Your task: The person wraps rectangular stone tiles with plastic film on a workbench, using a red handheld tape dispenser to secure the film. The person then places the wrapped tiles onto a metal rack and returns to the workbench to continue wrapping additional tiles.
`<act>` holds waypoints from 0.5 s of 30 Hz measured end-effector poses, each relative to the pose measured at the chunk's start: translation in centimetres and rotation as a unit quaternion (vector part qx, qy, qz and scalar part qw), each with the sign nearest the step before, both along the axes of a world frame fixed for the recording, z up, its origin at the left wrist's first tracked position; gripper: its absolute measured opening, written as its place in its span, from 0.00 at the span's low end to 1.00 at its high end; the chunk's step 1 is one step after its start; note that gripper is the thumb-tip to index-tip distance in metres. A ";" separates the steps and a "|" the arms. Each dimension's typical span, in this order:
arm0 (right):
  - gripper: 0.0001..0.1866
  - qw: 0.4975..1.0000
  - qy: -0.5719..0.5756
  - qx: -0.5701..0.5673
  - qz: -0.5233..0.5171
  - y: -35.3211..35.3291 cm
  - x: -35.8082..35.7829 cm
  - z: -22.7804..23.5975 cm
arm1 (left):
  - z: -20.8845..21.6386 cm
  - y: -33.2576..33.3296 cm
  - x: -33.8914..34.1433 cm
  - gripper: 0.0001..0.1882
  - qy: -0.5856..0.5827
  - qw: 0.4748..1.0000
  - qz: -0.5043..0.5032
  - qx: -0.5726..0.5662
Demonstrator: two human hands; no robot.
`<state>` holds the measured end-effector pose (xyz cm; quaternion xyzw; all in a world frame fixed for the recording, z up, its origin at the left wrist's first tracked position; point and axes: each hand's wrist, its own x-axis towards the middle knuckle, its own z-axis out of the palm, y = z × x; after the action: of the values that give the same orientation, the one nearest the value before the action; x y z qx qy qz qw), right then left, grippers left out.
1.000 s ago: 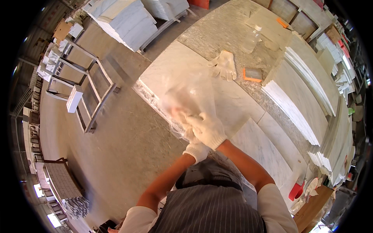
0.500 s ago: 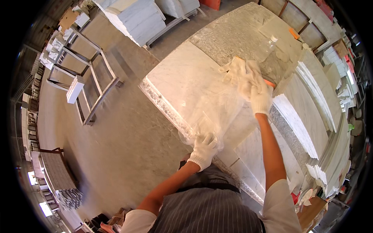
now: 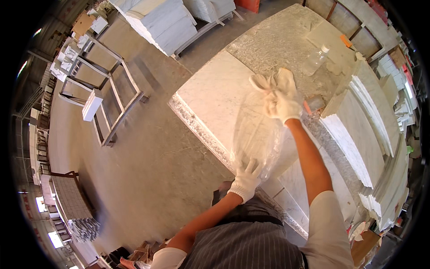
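Observation:
Both my hands wear white knitted work gloves. My right hand (image 3: 287, 106) is closed on a bunch of white cloth gloves (image 3: 278, 81), over the far part of the marble slab. A clear plastic bag (image 3: 256, 127) stretches from below these gloves toward me. At its near end, by the slab's front edge, my left hand (image 3: 247, 178) grips the plastic, its fingers somewhat apart. The fingertips of my right hand are partly hidden in the cloth. Under the bag lies a pale marble slab (image 3: 207, 87) with a rough broken side.
A clear bottle (image 3: 316, 60) lies on the rough stone beyond my right hand. Stacked marble strips (image 3: 354, 130) stand along the right. A metal frame (image 3: 117, 92) is on the floor at left, and stacked white blocks (image 3: 165, 24) are at the back.
My right hand has drawn slightly left with the gloves, which are now more bunched. The plastic bag looks longer and tauter. The fingers of my left hand are more spread.

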<state>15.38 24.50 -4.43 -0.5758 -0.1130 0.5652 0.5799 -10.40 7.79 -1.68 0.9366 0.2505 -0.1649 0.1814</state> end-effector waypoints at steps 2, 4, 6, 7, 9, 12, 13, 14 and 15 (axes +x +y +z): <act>0.14 0.927 -0.368 -0.032 0.061 0.0 1.8 0.9 | -0.9 -0.4 -0.3 0.22 -0.023 0.999 0.025 0.009; 0.19 0.648 -0.760 -0.017 0.052 -1.9 1.5 2.7 | -1.3 -0.6 -0.6 0.24 -0.012 0.999 0.038 0.005; 0.23 0.743 -0.660 -0.021 0.109 -5.2 -2.6 4.7 | -0.7 -0.4 -0.2 0.26 0.024 0.999 0.022 -0.014; 0.22 0.728 -0.668 0.045 0.147 -7.4 -5.0 4.3 | -1.0 -0.7 -0.4 0.23 -0.027 0.999 0.036 0.003; 0.20 0.656 -0.692 0.190 0.235 -11.1 -9.1 2.4 | -2.1 -1.1 -0.9 0.17 -0.125 0.989 0.062 0.041; 0.16 0.637 -0.698 0.078 0.318 -13.1 -7.6 -0.3 | -0.8 -0.7 -0.6 0.17 -0.016 0.999 0.037 -0.004; 0.15 0.704 -0.664 0.034 0.247 -12.6 -5.3 -1.5 | -0.9 -0.7 -0.5 0.17 -0.032 0.998 0.035 0.029; 0.15 0.694 -0.692 -0.008 0.200 -11.8 -1.7 -2.5 | -1.5 -1.1 -0.4 0.17 -0.050 0.997 0.031 0.058; 0.15 0.681 -0.715 -0.056 0.151 -11.3 2.2 -3.2 | -1.6 -1.1 0.0 0.17 -0.073 0.993 0.019 0.090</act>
<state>17.56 13.19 -7.61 -0.8116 -0.5462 0.0669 0.1965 -10.41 6.74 -3.26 0.9538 0.2678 -0.0690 0.1172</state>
